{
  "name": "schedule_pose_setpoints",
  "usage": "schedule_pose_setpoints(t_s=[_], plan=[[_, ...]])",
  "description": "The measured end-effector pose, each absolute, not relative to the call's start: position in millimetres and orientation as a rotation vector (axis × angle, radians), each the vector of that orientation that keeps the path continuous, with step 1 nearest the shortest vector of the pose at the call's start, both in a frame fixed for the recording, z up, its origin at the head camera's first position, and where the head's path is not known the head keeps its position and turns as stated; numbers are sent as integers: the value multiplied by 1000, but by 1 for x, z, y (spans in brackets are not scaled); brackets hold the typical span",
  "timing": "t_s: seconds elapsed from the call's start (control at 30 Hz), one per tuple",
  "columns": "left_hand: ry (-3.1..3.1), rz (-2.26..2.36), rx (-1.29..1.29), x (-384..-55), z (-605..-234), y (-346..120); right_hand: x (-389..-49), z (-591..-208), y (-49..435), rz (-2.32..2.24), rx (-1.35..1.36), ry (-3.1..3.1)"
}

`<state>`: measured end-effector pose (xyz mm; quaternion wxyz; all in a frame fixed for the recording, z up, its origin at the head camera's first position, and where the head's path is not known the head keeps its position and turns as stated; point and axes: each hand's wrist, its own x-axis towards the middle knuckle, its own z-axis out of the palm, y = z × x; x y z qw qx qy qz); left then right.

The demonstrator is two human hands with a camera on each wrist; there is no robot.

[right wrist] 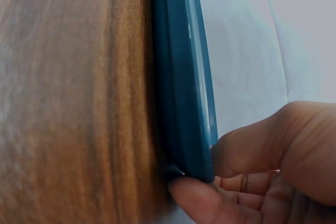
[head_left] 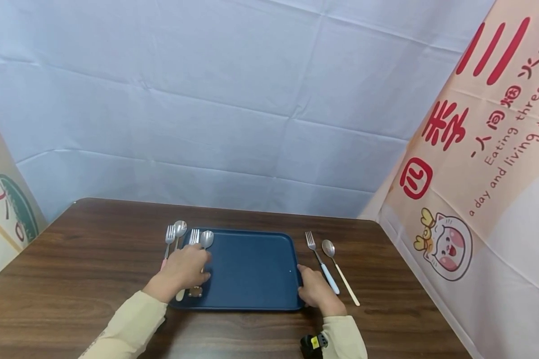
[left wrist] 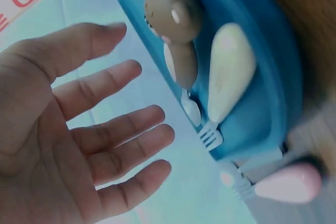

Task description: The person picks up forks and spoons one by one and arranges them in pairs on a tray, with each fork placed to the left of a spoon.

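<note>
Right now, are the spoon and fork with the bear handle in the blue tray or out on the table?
In. The bear-handled spoon and the cream-handled fork lie inside the blue tray, along its left side, below the open left hand.

I see the tray centred on the table. A fork and spoon lie in its left end, another pair left of it, a third pair right.

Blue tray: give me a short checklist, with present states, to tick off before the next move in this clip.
1. Right hand grips the blue tray at its right rim: ok, thumb over the edge in the right wrist view.
2. Left hand free: ok, fingers straight, holding nothing.
3. Bear-handled spoon and cream-handled fork lie inside the tray: ok.
4. Pink-handled fork clear of the tray: ok, beside its left rim.
5. Blue-handled fork clear of the right hand: cannot tell.
</note>
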<state>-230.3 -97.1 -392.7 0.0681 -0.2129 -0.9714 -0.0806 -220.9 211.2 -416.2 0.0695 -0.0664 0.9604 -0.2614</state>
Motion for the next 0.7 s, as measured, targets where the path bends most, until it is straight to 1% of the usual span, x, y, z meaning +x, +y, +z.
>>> schedule_pose_setpoints(t_s=[0.23,0.7], plan=[[-2918,-148,-659,-226,-391,-104,-221,-415,211,-773,-195,2901],[-2901,-211,-684,-230,-398,-116,-221,-415,211,-770,-195,2899]])
